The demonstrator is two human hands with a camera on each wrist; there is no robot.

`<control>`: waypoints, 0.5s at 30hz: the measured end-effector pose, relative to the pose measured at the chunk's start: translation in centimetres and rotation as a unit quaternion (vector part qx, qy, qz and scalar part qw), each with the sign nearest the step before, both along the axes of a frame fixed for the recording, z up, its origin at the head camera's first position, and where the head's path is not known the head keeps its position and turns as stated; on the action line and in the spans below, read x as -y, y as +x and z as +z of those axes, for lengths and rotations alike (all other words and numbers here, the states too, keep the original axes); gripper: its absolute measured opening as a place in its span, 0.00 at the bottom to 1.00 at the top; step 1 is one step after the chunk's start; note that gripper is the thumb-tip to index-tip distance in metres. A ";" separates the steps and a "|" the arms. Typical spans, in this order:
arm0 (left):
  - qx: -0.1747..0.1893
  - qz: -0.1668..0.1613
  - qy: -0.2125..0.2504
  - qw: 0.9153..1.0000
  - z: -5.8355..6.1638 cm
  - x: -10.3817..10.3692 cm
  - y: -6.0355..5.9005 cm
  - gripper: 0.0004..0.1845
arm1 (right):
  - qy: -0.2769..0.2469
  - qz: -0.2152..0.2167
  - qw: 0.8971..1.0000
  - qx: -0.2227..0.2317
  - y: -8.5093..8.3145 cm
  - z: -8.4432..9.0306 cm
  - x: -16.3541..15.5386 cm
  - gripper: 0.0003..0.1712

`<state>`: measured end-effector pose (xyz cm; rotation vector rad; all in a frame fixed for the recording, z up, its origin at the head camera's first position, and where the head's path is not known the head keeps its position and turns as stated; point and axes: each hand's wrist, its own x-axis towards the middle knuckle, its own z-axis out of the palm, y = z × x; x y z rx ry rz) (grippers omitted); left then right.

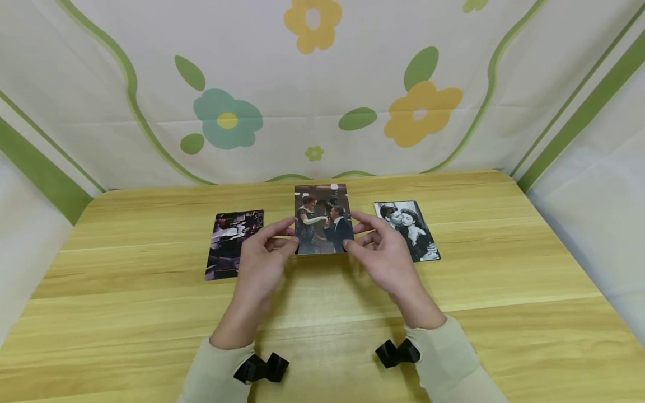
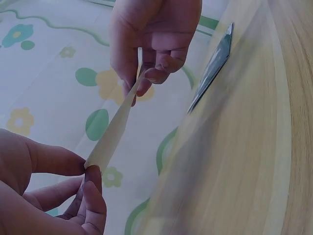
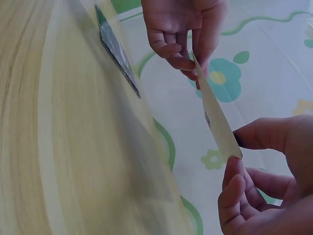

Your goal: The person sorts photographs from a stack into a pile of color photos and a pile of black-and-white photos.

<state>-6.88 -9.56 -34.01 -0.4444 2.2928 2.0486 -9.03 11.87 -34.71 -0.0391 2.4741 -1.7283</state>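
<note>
Middle photo (image 1: 322,219): colour print, held upright off the bench (image 1: 151,313), between the two flat photos.
Left hand (image 1: 264,254): thumb and fingers clamped on the middle photo's lower left edge; the left wrist view shows the thumb (image 2: 54,159) pressed against the paper's edge.
Right hand (image 1: 383,254): pinches the middle photo's right edge, thumb in front, fingers behind; the right wrist view shows the print (image 3: 215,117) edge-on between both hands.
Left photo (image 1: 233,243): dark purple-toned print, flat on the bench, just left of the middle photo, partly behind the left hand.
Right photo (image 1: 408,229): black-and-white print, flat on the bench, just right of the middle photo, close behind the right hand's fingers.
Cloth (image 1: 322,84): white, floral, green-striped backdrop behind the bench's far edge.
Sleeves: beige, at both wrists.
</note>
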 end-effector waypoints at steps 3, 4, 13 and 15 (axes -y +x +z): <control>0.002 0.003 -0.004 1.000 0.0 0.1 0.1 0.25 | -0.003 0.003 1.000 0.001 -0.1 -0.1 0.1 0.34; 0.003 0.004 -0.004 1.000 0.0 0.2 0.2 0.25 | -0.005 0.004 1.000 0.002 -0.1 -0.2 0.2 0.34; 0.011 0.021 -0.035 0.999 0.2 2.8 0.3 0.24 | -0.025 0.016 1.000 0.004 -0.6 -0.8 3.0 0.31; 0.012 0.030 -0.048 0.998 0.2 3.7 0.3 0.24 | -0.024 0.030 0.999 0.002 -0.6 -0.7 3.9 0.32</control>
